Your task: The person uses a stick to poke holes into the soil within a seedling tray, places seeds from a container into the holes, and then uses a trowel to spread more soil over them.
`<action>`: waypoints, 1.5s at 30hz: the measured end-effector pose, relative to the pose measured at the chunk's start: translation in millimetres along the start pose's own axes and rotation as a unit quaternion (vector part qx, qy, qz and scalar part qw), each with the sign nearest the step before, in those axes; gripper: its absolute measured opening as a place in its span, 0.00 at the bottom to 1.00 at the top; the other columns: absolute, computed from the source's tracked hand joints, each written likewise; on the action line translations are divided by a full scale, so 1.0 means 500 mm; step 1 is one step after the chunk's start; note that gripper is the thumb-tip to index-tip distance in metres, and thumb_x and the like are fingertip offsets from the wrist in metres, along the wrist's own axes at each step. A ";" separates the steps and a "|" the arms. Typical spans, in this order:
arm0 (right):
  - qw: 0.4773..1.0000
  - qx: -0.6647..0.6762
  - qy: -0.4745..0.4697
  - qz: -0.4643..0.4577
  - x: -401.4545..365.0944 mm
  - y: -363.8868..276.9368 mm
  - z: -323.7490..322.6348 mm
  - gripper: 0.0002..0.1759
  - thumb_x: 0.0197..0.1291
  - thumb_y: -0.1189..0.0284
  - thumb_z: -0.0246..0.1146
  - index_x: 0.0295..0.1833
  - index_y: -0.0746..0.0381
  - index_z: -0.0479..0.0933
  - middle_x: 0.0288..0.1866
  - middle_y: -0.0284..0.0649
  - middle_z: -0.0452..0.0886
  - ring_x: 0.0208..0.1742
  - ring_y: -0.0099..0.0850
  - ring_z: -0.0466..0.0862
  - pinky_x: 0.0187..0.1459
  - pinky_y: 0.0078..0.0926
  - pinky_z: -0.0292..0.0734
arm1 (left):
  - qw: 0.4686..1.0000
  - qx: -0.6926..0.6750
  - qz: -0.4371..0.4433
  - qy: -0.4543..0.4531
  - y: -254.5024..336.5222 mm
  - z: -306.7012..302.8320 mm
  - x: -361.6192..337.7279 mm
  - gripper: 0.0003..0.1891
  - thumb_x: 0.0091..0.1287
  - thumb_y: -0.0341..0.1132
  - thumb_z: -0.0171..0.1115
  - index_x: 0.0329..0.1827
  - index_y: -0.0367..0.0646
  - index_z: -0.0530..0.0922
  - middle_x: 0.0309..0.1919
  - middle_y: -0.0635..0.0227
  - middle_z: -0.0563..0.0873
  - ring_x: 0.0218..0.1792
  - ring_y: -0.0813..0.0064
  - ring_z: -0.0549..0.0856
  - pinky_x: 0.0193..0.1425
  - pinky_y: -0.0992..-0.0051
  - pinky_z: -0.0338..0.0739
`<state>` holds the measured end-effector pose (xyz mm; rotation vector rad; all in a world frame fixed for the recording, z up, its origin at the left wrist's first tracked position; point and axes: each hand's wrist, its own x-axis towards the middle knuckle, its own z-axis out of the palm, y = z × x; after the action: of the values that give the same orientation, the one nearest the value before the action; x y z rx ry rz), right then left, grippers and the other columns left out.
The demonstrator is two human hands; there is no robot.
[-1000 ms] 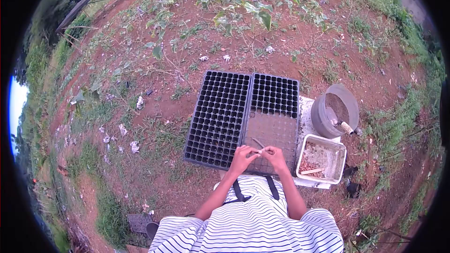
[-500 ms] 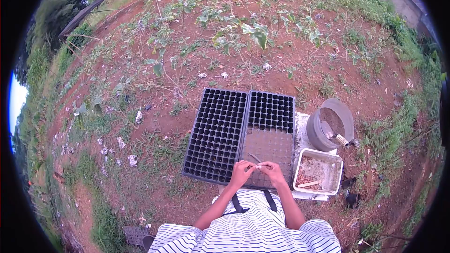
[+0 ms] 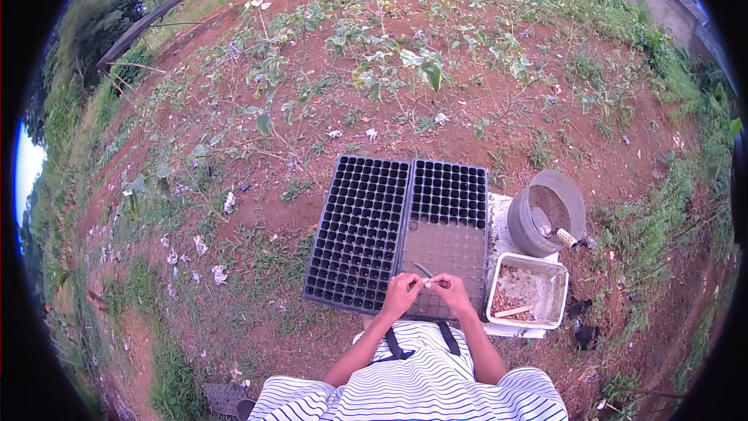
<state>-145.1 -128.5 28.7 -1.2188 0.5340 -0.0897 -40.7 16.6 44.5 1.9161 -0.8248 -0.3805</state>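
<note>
My left hand (image 3: 401, 294) and my right hand (image 3: 449, 291) meet over the near edge of the right black seedling tray (image 3: 450, 222). Both pinch a small pale object (image 3: 428, 284) between their fingertips; what it is I cannot tell. The near half of this tray is filled with brown soil, its far rows are empty cells. A thin stick (image 3: 423, 269) lies on the soil just beyond my hands. A second black seedling tray (image 3: 356, 230) with empty cells lies alongside on the left.
A white basket (image 3: 526, 293) with reddish bits and a stick sits right of the trays. Behind it a grey bucket (image 3: 545, 211) holds soil and a scoop. Red earth, weeds and scattered litter surround everything. A striped shirt fills the bottom.
The view has tilted slightly, so trays and hands sit lower in the picture. Both hands stay together over the tray's near edge, fingers working the small pale object.
</note>
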 end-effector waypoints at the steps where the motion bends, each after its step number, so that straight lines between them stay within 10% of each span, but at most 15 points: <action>1: 1.000 -0.001 0.009 -0.005 -0.002 -0.003 0.002 0.10 0.59 0.78 0.70 0.45 0.68 0.81 0.43 0.37 0.86 0.42 0.20 0.83 0.45 0.19 0.77 | 1.000 -0.001 0.000 0.000 0.003 0.000 0.000 0.08 0.65 0.36 0.65 0.33 0.39 0.82 0.29 0.64 0.85 0.33 0.62 0.82 0.40 0.65 0.70; 26: 0.991 -0.128 0.033 0.015 -0.016 -0.058 -0.039 0.09 0.62 0.73 0.67 0.45 0.67 0.85 0.37 0.34 0.87 0.39 0.19 0.82 0.43 0.19 0.76 | 0.999 -0.052 -0.003 -0.004 0.002 -0.001 -0.001 0.09 0.58 0.35 0.74 0.38 0.40 0.87 0.30 0.67 0.88 0.29 0.76 0.80 0.38 0.75 0.75; 29: 0.926 -0.266 0.247 -0.108 -0.004 -0.166 -0.108 0.09 0.61 0.72 0.67 0.44 0.64 0.86 0.37 0.39 0.87 0.37 0.23 0.83 0.44 0.24 0.76 | 0.998 -0.047 -0.033 0.007 -0.003 -0.004 -0.002 0.08 0.59 0.35 0.73 0.34 0.40 0.86 0.25 0.65 0.84 0.28 0.72 0.78 0.36 0.71 0.73; 33: 0.693 -0.448 0.487 -0.286 0.004 -0.326 -0.256 0.09 0.61 0.73 0.64 0.46 0.59 0.83 0.47 0.42 0.82 0.54 0.42 0.75 0.58 0.40 0.69 | 0.998 -0.028 -0.061 -0.001 -0.018 -0.020 -0.009 0.08 0.59 0.33 0.72 0.36 0.38 0.85 0.26 0.62 0.85 0.28 0.69 0.80 0.39 0.70 0.74; 41: 0.641 -0.649 0.402 0.077 0.056 -0.350 -0.445 0.19 0.56 0.61 0.65 0.51 0.60 0.82 0.49 0.48 0.85 0.59 0.52 0.77 0.61 0.48 0.68 | 0.999 -0.003 -0.041 0.029 -0.068 -0.019 -0.013 0.08 0.59 0.31 0.71 0.41 0.40 0.87 0.27 0.63 0.86 0.28 0.70 0.79 0.38 0.71 0.74; 45: 0.569 -0.719 0.382 0.120 0.061 -0.327 -0.483 0.16 0.58 0.65 0.61 0.50 0.58 0.83 0.50 0.48 0.86 0.61 0.53 0.77 0.63 0.49 0.67 | 0.998 -0.003 -0.015 0.065 -0.081 -0.030 -0.013 0.09 0.61 0.32 0.71 0.43 0.41 0.88 0.27 0.65 0.84 0.27 0.70 0.77 0.37 0.71 0.74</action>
<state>-188.8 -406.9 109.4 -2.7261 1.7464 0.1072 -21.1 43.0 15.6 1.9271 -0.7096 -0.2728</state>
